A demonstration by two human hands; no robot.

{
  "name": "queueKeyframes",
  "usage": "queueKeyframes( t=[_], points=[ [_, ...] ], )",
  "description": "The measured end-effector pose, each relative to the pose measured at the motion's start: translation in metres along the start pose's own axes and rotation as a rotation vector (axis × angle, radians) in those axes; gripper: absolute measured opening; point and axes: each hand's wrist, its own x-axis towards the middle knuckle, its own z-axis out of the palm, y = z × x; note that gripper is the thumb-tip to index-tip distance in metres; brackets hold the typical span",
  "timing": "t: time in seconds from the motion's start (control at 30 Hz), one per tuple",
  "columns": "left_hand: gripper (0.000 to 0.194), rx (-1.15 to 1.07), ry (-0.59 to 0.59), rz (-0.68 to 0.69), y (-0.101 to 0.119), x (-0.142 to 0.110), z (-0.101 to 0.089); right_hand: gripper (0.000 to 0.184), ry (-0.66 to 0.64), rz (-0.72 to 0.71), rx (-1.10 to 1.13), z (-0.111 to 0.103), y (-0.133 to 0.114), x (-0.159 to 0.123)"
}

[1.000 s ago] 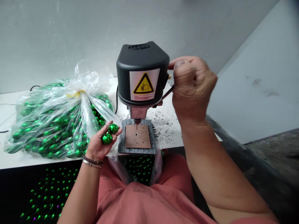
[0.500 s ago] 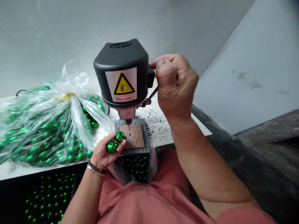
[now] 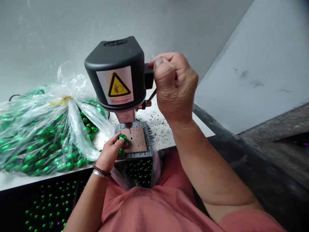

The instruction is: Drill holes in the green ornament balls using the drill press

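Observation:
My left hand [image 3: 111,149] is closed around two shiny green balls. The upper green ball [image 3: 123,138] shows between thumb and fingers; the lower ball [image 3: 120,152] is partly covered by them. They are beside the drill bit [image 3: 130,130] of a small black drill press [image 3: 116,71], above the edge of its brown board [image 3: 137,141], which has a dark hole. On the right side of the press, my right hand [image 3: 177,85] is wrapped around the press's feed lever [image 3: 151,96]; the lever's end is hidden in the fist.
A clear plastic bag [image 3: 70,129] full of green balls, tied with a yellow tie, lies left on the white table [image 3: 9,183]. Dark shavings [image 3: 159,120] are scattered right of the press. More green balls [image 3: 140,172] are below the table edge. Walls stand behind and right.
My left hand has turned over, with the thumb now across the balls, and they sit closer to the board's left edge. My right hand stays on the lever. The view has shifted slightly.

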Motion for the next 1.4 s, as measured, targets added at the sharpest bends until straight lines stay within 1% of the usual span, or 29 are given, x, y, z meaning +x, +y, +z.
queueKeyframes(
  t=[0.13, 0.27, 0.37, 0.5, 0.63, 0.7, 0.8, 0.9, 0.97, 1.07, 1.2, 1.3, 1.4],
  points=[
    [0.05, 0.287, 0.048, 0.125, -0.006, 0.012, 0.003, 0.025, -0.009, -0.008, 0.029, -0.001, 0.0, 0.0],
    [0.047, 0.432, 0.075, 0.135, -0.008, 0.021, 0.008, 0.026, -0.01, -0.01, 0.034, -0.002, 0.0, 0.0],
    [0.043, 0.575, 0.114, 0.192, -0.009, 0.024, 0.01, 0.025, -0.017, -0.004, 0.05, -0.003, -0.001, 0.001],
    [0.043, 0.723, 0.114, 0.236, -0.006, 0.023, 0.014, 0.024, -0.029, 0.014, 0.033, -0.003, -0.003, 0.0],
    [0.043, 0.861, 0.092, 0.345, -0.001, 0.023, 0.018, 0.025, -0.031, -0.005, 0.034, -0.003, -0.002, 0.0],
    [0.044, 0.881, 0.057, 0.372, 0.0, 0.025, 0.019, 0.022, -0.029, 0.003, 0.0, -0.003, -0.001, 0.0],
    [0.045, 0.882, 0.017, 0.35, 0.0, 0.028, 0.018, 0.023, -0.024, -0.01, 0.002, -0.003, -0.001, 0.0],
    [0.043, 0.878, 0.011, 0.322, 0.002, 0.029, 0.017, 0.021, -0.014, -0.021, 0.016, -0.005, -0.004, -0.003],
    [0.041, 0.888, 0.011, 0.321, 0.003, 0.028, 0.017, 0.02, -0.008, -0.038, -0.021, -0.008, -0.006, -0.008],
    [0.04, 0.927, -0.003, 0.353, 0.004, 0.026, 0.017, 0.022, -0.003, -0.118, -0.132, -0.015, -0.006, -0.021],
    [0.039, 0.985, 0.001, 0.36, 0.004, 0.025, 0.018, 0.015, 0.015, -0.258, -0.249, -0.023, 0.001, -0.044],
    [0.041, 0.965, -0.015, 0.374, 0.004, 0.024, 0.018, 0.022, 0.004, -0.288, -0.28, -0.027, 0.005, -0.058],
    [0.042, 0.934, -0.025, 0.375, 0.003, 0.023, 0.018, 0.025, -0.039, -0.315, -0.28, -0.03, 0.008, -0.065]
  ],
)
